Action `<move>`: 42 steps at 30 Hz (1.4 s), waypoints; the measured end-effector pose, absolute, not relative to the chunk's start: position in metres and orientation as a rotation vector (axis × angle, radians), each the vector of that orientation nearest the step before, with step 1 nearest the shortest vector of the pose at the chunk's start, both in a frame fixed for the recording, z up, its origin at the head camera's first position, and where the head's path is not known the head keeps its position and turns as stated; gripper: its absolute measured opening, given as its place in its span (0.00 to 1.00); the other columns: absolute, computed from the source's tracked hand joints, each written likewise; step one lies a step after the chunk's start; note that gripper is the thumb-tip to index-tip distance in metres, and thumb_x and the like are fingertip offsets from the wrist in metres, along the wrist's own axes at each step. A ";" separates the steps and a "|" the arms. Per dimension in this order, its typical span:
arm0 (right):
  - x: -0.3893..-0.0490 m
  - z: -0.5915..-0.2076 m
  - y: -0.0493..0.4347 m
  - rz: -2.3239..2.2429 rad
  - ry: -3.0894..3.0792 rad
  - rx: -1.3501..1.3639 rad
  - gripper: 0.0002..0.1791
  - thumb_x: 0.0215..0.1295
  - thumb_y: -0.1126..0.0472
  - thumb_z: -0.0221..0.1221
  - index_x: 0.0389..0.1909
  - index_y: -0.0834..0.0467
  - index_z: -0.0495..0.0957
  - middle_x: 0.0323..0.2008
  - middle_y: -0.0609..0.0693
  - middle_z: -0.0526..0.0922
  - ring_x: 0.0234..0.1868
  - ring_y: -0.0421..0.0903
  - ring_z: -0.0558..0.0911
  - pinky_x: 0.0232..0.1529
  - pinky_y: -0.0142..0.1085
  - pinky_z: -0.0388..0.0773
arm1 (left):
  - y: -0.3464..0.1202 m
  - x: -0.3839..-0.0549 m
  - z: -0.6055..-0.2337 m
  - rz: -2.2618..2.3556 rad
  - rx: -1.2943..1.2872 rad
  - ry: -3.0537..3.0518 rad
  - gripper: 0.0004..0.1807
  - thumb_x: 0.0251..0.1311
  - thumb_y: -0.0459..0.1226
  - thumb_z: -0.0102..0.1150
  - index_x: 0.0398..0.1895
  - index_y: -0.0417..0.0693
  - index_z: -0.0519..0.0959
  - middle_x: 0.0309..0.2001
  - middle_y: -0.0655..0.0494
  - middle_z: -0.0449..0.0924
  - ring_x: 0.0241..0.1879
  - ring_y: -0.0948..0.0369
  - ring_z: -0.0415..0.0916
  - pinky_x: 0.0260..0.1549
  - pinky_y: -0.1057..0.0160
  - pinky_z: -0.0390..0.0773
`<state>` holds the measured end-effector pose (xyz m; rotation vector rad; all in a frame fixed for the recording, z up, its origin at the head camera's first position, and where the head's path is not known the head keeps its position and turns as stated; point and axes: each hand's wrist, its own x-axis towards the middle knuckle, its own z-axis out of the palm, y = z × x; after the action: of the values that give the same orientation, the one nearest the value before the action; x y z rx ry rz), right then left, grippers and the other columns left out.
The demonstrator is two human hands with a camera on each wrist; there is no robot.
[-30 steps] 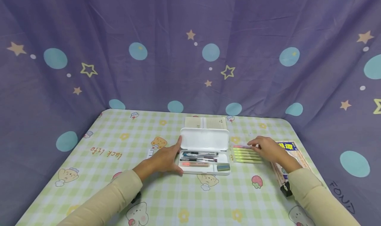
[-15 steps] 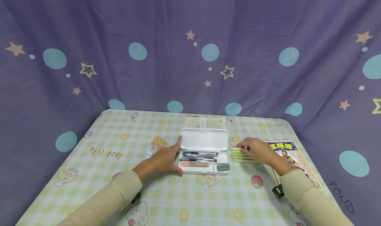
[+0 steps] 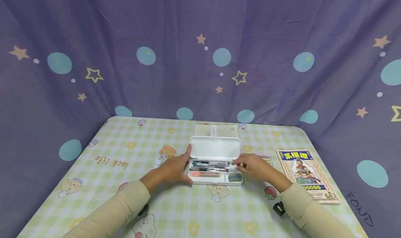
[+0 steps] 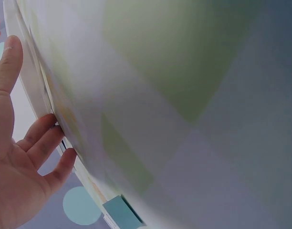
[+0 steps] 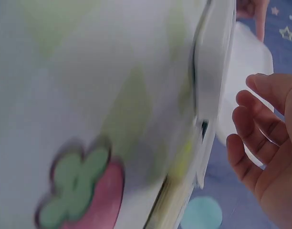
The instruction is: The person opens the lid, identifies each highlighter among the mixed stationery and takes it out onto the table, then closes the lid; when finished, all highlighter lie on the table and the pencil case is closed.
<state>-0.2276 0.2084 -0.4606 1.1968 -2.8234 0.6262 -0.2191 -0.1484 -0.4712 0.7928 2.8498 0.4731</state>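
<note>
A white pencil case (image 3: 216, 148) lies with its lid raised in the middle of the table. Several clear-barrelled pens (image 3: 210, 164) fill its back section; a peach-coloured pen (image 3: 205, 174) and a grey-green block (image 3: 235, 177) lie in front. My left hand (image 3: 173, 167) rests against the case's left end, thumb at the front corner, extended fingers touching the side in the left wrist view. My right hand (image 3: 253, 165) is over the case's right end. Its fingers (image 5: 248, 121) curl loosely, and nothing shows between them. Beside it, a row of slim pastel pens (image 3: 264, 157) is partly hidden.
Behind the case lies a cream notebook (image 3: 205, 130). An illustrated book (image 3: 302, 168) with a blue title band lies at the right. A small pale item (image 3: 158, 162) sits left of my left hand. A purple curtain (image 3: 163, 32) hangs behind the checked tablecloth (image 3: 175, 210).
My right hand has moved left from the row of pens to the case's right end, uncovering the book. My left hand has stayed against the case.
</note>
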 end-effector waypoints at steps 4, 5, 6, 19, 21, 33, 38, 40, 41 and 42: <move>-0.222 -0.459 0.193 0.622 -2.786 1.284 0.12 0.69 0.62 0.64 0.50 0.54 0.88 0.36 0.43 0.86 0.31 0.30 0.75 0.34 0.29 0.76 | -0.148 -0.219 -0.472 0.459 0.799 2.856 0.82 0.36 0.66 0.77 0.82 0.40 0.33 0.64 0.51 0.79 0.60 0.52 0.80 0.63 0.53 0.75; -0.222 -0.459 0.190 0.620 -2.776 1.306 0.12 0.69 0.63 0.64 0.50 0.54 0.88 0.37 0.43 0.86 0.31 0.31 0.76 0.35 0.29 0.77 | -0.148 -0.219 -0.471 0.462 0.801 2.857 0.82 0.36 0.66 0.77 0.82 0.40 0.34 0.63 0.51 0.79 0.60 0.52 0.80 0.63 0.53 0.76; -0.221 -0.459 0.187 0.621 -2.767 1.326 0.12 0.69 0.63 0.64 0.50 0.54 0.88 0.37 0.43 0.86 0.32 0.31 0.77 0.35 0.29 0.77 | -0.149 -0.220 -0.471 0.464 0.803 2.857 0.82 0.36 0.66 0.77 0.82 0.39 0.34 0.63 0.51 0.80 0.59 0.52 0.80 0.63 0.53 0.76; -0.215 -0.471 0.161 0.551 -2.714 1.435 0.11 0.69 0.64 0.63 0.47 0.49 0.88 0.37 0.42 0.86 0.31 0.33 0.75 0.35 0.29 0.74 | -0.147 -0.221 -0.472 0.470 0.804 2.843 0.83 0.35 0.66 0.78 0.82 0.40 0.32 0.63 0.51 0.79 0.59 0.53 0.80 0.63 0.53 0.76; -0.214 -0.471 0.158 0.511 -2.718 1.440 0.11 0.69 0.64 0.63 0.47 0.48 0.88 0.37 0.43 0.86 0.33 0.34 0.77 0.36 0.31 0.77 | -0.147 -0.221 -0.471 0.462 0.808 2.846 0.82 0.35 0.66 0.78 0.82 0.40 0.33 0.62 0.52 0.80 0.58 0.54 0.80 0.62 0.54 0.76; -0.208 -0.469 0.151 0.331 -2.729 1.408 0.10 0.69 0.61 0.64 0.48 0.48 0.89 0.33 0.41 0.80 0.31 0.34 0.72 0.30 0.27 0.71 | -0.148 -0.220 -0.471 0.472 0.817 2.850 0.82 0.36 0.66 0.78 0.82 0.39 0.33 0.60 0.52 0.81 0.55 0.55 0.81 0.61 0.54 0.77; -0.206 -0.470 0.151 0.348 -2.727 1.390 0.13 0.67 0.64 0.64 0.47 0.47 0.89 0.35 0.41 0.81 0.31 0.34 0.73 0.29 0.26 0.70 | -0.149 -0.220 -0.472 0.479 0.835 2.851 0.82 0.36 0.65 0.78 0.82 0.38 0.34 0.58 0.53 0.81 0.53 0.56 0.81 0.59 0.54 0.78; -0.205 -0.470 0.150 0.339 -2.730 1.389 0.14 0.67 0.65 0.64 0.47 0.46 0.88 0.37 0.41 0.82 0.34 0.35 0.76 0.31 0.27 0.73 | -0.150 -0.220 -0.472 0.477 0.836 2.849 0.82 0.36 0.65 0.78 0.82 0.38 0.34 0.57 0.53 0.81 0.53 0.56 0.81 0.59 0.54 0.78; -0.204 -0.470 0.150 0.331 -2.734 1.390 0.14 0.67 0.65 0.64 0.48 0.46 0.88 0.38 0.41 0.83 0.35 0.36 0.78 0.32 0.28 0.75 | -0.150 -0.220 -0.473 0.477 0.834 2.850 0.82 0.36 0.66 0.78 0.82 0.38 0.34 0.57 0.53 0.81 0.53 0.56 0.81 0.59 0.54 0.78; -0.204 -0.470 0.150 0.320 -2.736 1.391 0.14 0.67 0.65 0.64 0.48 0.46 0.88 0.39 0.41 0.83 0.37 0.36 0.79 0.33 0.29 0.76 | -0.150 -0.220 -0.473 0.477 0.829 2.849 0.82 0.36 0.66 0.78 0.82 0.38 0.33 0.58 0.53 0.81 0.54 0.56 0.81 0.60 0.54 0.78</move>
<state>-0.2040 0.1501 -0.4696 1.3909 -2.7357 0.3203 -0.2205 -0.1501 -0.4729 0.8289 2.8494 0.4774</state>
